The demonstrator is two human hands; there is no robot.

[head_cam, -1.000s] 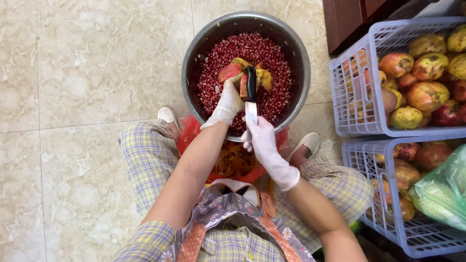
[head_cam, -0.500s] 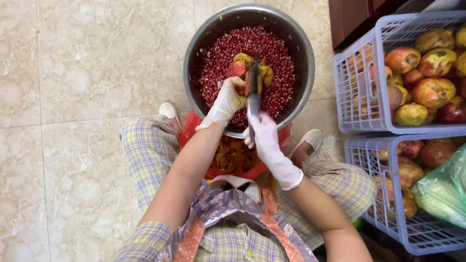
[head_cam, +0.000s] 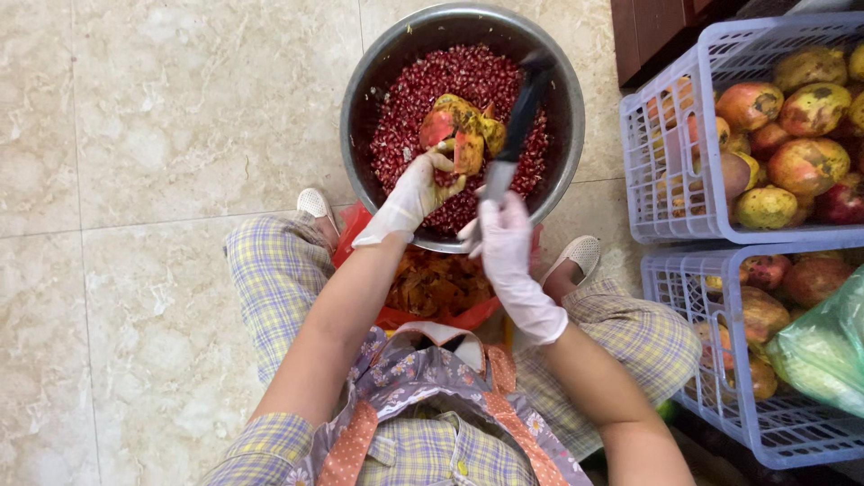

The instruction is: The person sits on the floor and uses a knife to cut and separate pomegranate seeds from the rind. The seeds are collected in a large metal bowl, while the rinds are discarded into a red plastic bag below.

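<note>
Over the steel bowl [head_cam: 360, 135], left hand [head_cam: 409, 198] grips a split pomegranate [head_cam: 459, 135]; right hand [head_cam: 504, 234] clasps a knife [head_cam: 517, 126]. Step judged: knocking seeds out. Next calls for firm taps.

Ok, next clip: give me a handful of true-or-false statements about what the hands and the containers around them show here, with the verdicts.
1. The gloved left hand holds a broken-open pomegranate piece over the round metal bowl of red seeds. True.
2. The gloved right hand grips a wooden spoon. False: it grips a black-handled knife.
3. The lavender plastic crates at the right hold whole pomegranates. True.
4. The metal bowl is empty. False: it is full of red seeds.
5. The red plastic bag of peels sits between the person's knees, below the bowl. True.
6. Both hands are bare. False: both wear whitish gloves.
</note>
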